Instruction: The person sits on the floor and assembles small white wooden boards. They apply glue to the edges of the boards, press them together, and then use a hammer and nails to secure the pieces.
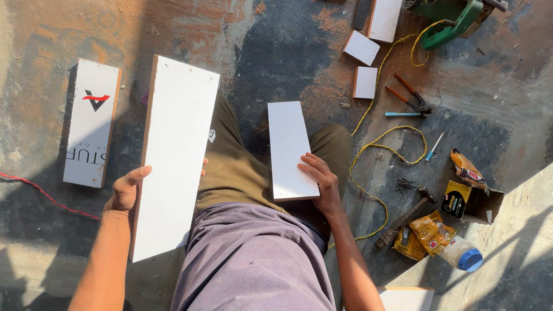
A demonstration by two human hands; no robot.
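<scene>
Boards fill both hands of a person standing on a stained concrete floor (288,52). Left hand (128,190) grips the long white laminated board (175,155) by its edge, thumb on the face and fingers wrapped behind, so the board stands tilted over the left leg. Right hand (322,181) holds the shorter white board (290,151) at its lower right corner, fingers closed on the edge, the panel resting against the knee.

At nine o'clock from the long board lies a printed white panel (92,124) flat on the floor, with a red cable (40,193) running below it. Toward one o'clock sit three small white offcuts (364,63), and beyond them a green power saw (452,20) with its yellow cord (380,155) looping down across the floor. Pincers with red handles (410,97) lie at two o'clock.

At four o'clock a small cardboard box (469,203) lies on its side, mouth open; what is inside cannot be made out. Beside it are yellow packets (429,230), a plastic jar with a blue lid (461,253), a hammer (406,214) and loose nails (405,184).
</scene>
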